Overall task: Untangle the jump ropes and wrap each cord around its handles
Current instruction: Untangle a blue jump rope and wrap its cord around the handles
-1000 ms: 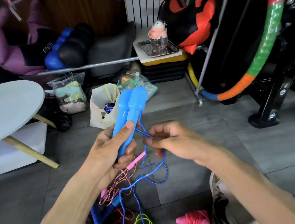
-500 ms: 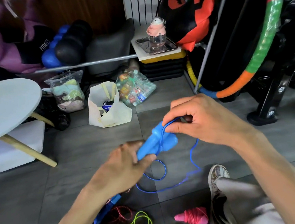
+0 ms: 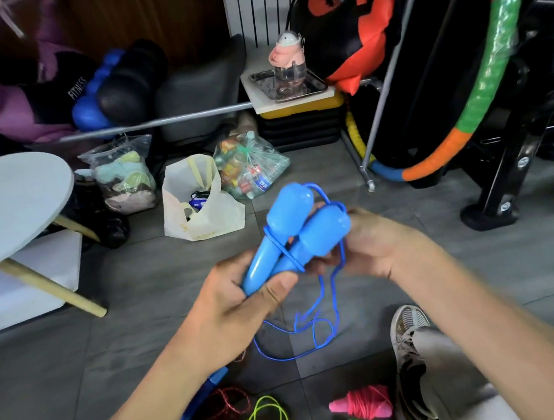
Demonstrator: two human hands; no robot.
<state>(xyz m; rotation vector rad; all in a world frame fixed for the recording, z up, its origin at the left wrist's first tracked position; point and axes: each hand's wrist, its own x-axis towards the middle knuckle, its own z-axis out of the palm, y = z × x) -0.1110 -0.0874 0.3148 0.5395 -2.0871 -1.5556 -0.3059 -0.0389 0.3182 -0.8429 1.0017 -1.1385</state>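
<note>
My left hand grips the lower ends of two blue jump-rope handles held side by side, heads pointing up and right. A thin blue cord crosses the handles once or twice, and its loose part hangs in loops to the floor. My right hand is at the right side of the handle heads and pinches the cord there. On the floor below lie a pink rope wound on its handles, a tangled yellow-green rope and a red cord.
A white tote bag and clear bags of items sit on the grey floor ahead. A round white table stands at left. A shoe and trouser leg are at lower right; a black stand is at right.
The handles have swung up from lying low to pointing up-right. My right hand has come down from above the heads to their right side, laying cord across the handles.
</note>
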